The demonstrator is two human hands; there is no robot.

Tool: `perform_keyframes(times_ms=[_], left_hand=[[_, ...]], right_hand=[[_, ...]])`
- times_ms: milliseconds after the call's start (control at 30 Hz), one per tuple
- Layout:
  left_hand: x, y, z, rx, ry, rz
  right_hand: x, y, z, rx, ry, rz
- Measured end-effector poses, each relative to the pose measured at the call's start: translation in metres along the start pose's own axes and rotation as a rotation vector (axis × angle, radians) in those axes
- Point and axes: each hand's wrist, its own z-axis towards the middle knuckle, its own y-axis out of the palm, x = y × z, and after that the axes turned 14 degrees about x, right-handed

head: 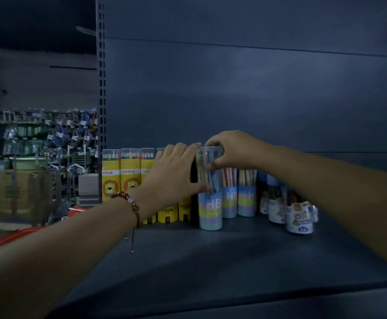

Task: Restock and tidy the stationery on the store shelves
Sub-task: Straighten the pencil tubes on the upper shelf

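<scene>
A clear tube of pastel HB pencils (210, 203) stands upright on the dark shelf (211, 256). My right hand (234, 149) grips its clear cap from above. My left hand (174, 173) lies against the tube's left side, fingers straight and thumb on its front. Two more pastel pencil tubes (238, 196) stand right behind it. Yellow lion-print coloured pencil tubes (121, 173) line up to the left, partly hidden by my left hand. Short white tubs of colour pens (298, 217) stand at the right.
The shelf's grey back panel (234, 93) rises behind the row, with a slotted upright post (101, 77) at its left. Beyond the post, a hanging stationery display (49, 130), a cardboard box (22, 192) and a red basket rim (15, 238) show in the aisle.
</scene>
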Motion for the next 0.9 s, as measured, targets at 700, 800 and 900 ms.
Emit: perform_keyframes(times_ms=[700, 800, 900], left_hand=[[0.048, 0.029, -0.024, -0.121, -0.597, -0.708], [0.05, 0.03, -0.026, -0.11, -0.6, -0.725], [0.051, 0.03, -0.027, -0.1, -0.599, -0.735]], right_hand=[[0.079, 0.005, -0.002, -0.069, 0.16, -0.33], [0.084, 0.01, -0.001, 0.019, 0.187, -0.2], [0.089, 0.017, -0.002, 0.03, 0.221, -0.124]])
